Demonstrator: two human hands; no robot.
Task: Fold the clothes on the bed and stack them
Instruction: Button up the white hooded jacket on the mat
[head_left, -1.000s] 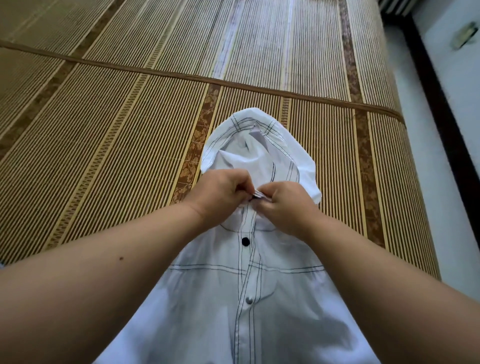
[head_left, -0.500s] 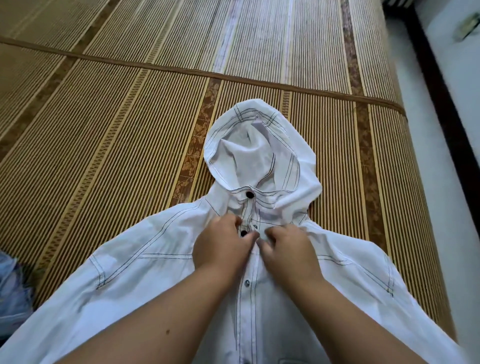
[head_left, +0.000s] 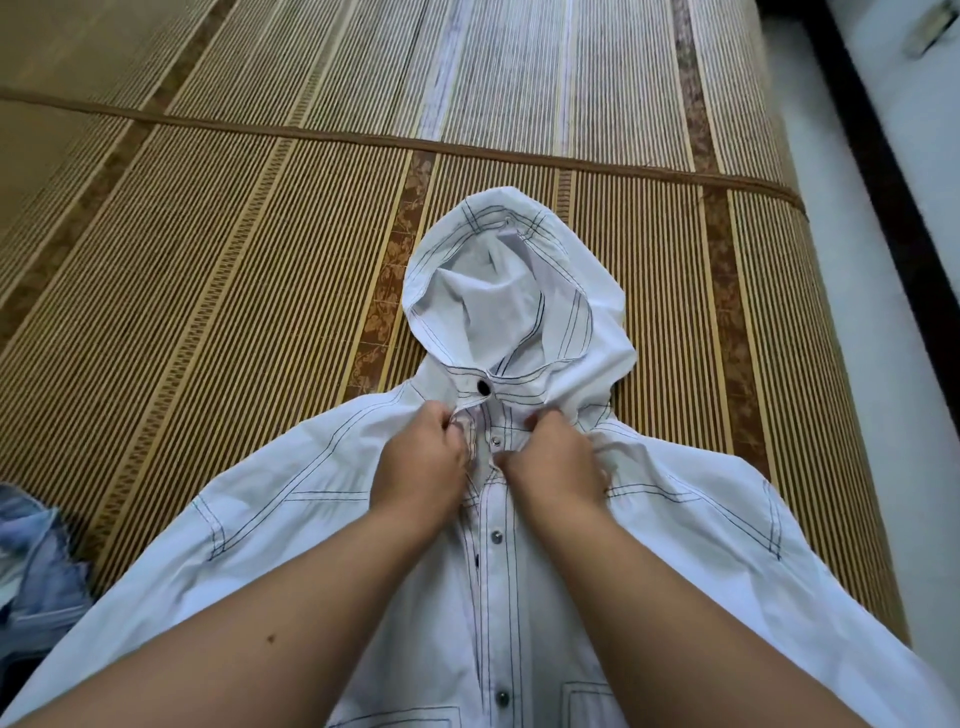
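Head view: our white hooded jacket (head_left: 675, 545) lies front-up on the bamboo mat (head_left: 208, 312) covering the bed, hood (head_left: 498, 312) pointing away from us. Our left hand (head_left: 421, 467) and right hand (head_left: 553, 467) each have a tight grip on the front opening's edges, just under the collar. Some blue clothes (head_left: 36, 561) sit at the left edge.

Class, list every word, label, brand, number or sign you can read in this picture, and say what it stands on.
No readable text anywhere.
The white hooded jacket shows only dark stitching and snaps, no print or tag.
The bamboo mat carries a leaf pattern, no lettering.
The blue garment at the left edge shows no print.
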